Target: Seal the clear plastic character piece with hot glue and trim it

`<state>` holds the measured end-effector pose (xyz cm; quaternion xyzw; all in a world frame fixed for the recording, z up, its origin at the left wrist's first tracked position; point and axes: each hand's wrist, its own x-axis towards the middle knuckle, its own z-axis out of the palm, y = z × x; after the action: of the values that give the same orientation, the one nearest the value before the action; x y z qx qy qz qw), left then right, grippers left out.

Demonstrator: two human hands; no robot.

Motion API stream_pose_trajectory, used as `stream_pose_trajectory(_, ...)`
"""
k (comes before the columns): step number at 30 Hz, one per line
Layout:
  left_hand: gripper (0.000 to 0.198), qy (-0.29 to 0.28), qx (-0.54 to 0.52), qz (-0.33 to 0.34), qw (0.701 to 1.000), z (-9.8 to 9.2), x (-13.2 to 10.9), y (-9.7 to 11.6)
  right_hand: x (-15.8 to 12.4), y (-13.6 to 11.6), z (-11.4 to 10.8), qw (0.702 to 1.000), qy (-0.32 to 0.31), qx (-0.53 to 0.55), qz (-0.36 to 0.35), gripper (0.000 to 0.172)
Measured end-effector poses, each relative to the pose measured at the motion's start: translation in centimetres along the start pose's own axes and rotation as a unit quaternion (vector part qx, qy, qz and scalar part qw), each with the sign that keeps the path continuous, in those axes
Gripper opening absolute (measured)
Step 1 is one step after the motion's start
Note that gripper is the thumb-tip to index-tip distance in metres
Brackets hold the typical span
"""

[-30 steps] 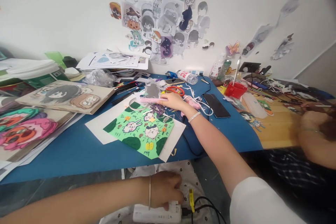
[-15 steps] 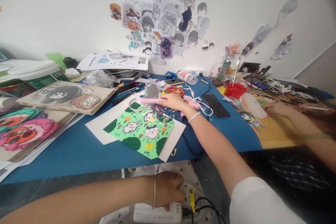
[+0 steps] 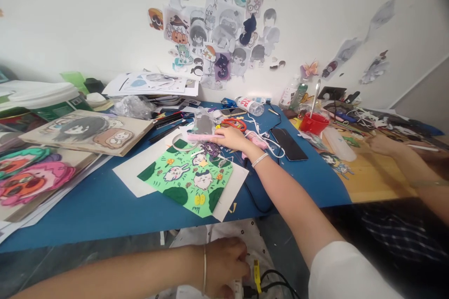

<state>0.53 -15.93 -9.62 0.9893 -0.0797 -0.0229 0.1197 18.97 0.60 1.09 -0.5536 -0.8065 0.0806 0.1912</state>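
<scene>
My right hand (image 3: 231, 139) reaches over the table with its fingers closed on the end of a pink stick-like thing (image 3: 201, 137). Just beneath it lies a green picture sheet (image 3: 185, 182) with white cartoon animals, on top of white paper (image 3: 135, 180). A roll of tape (image 3: 178, 142) and small cut-outs (image 3: 210, 150) sit by the sheet's far edge. Low over my lap, my left hand (image 3: 226, 266) is curled on a white box (image 3: 238, 288), which it mostly hides. A black cable (image 3: 249, 292) with a yellow tag (image 3: 257, 271) runs into the box.
Painted boards (image 3: 87, 131) and a white tub (image 3: 45, 96) stand at left. Behind lie pens (image 3: 168, 121), a bottle (image 3: 249, 105) and orange-handled scissors (image 3: 234, 124). To the right are a black phone (image 3: 289, 144), a red cup (image 3: 314, 123) and another person's arm (image 3: 403, 159).
My left hand has shifted slightly down and right over the white box, covering more of it. My right hand keeps its place with the pink thing. The view has tilted a little.
</scene>
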Motion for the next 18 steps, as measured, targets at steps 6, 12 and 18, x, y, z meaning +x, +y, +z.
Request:
stream_pose_trajectory(6, 0.023, 0.066, 0.097, -0.027, 0.993, 5.7, 3.5, 0.7, 0.2, 0.1, 0.2, 1.0, 0.002, -0.011, 0.0, 0.037)
stream_pose_trajectory(12, 0.025, 0.051, 0.129, -0.051, 0.989, 8.5, 5.3, -0.1, -0.1, -0.3, -0.2, 1.0, 0.001, -0.016, -0.003, 0.036)
stream_pose_trajectory(18, 0.019, 0.002, 0.129, -0.037, 0.991, 7.9, 5.6, -0.4, 0.0, -0.4, -0.2, 1.0, -0.005, -0.024, 0.002, 0.035)
